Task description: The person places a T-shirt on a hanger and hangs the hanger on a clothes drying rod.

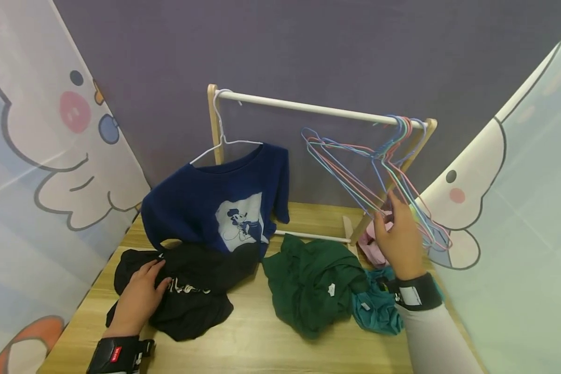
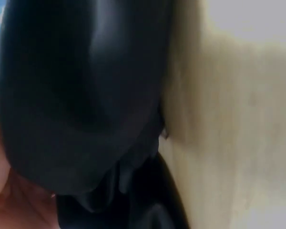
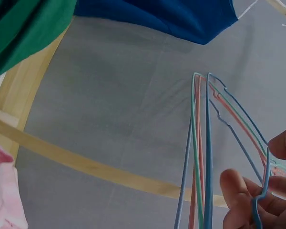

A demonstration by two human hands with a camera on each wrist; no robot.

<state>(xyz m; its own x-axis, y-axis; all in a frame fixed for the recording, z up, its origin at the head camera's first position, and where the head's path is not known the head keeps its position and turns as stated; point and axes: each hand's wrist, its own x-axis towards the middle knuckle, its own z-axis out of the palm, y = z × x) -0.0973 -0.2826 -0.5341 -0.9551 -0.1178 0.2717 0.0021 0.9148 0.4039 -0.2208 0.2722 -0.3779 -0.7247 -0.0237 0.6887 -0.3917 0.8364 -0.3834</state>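
Black wristbands circle both wrists of a person at a wooden table, nearest of all to the viewer and in front of the clothes rack. The left hand rests on a black shirt with pale lettering, its fingers relaxed; the shirt lies crumpled in front of the rack's left end. Before the rack's right half, a dark green garment lies in a heap, and a teal garment bunches just beside it, partly hidden by the right wrist. The right hand is raised in front of the rack's right post, thumb and fingers pinching a blue hanger; whether its hook rests on the rail is hard to tell. Around it, blue, green and pink hangers cluster at the rail's right end. A pink garment lies by the rack's right foot. At the rail's left end, a navy shirt with a mouse print hangs from a whitish hanger. Behind the rack stands a grey backdrop.
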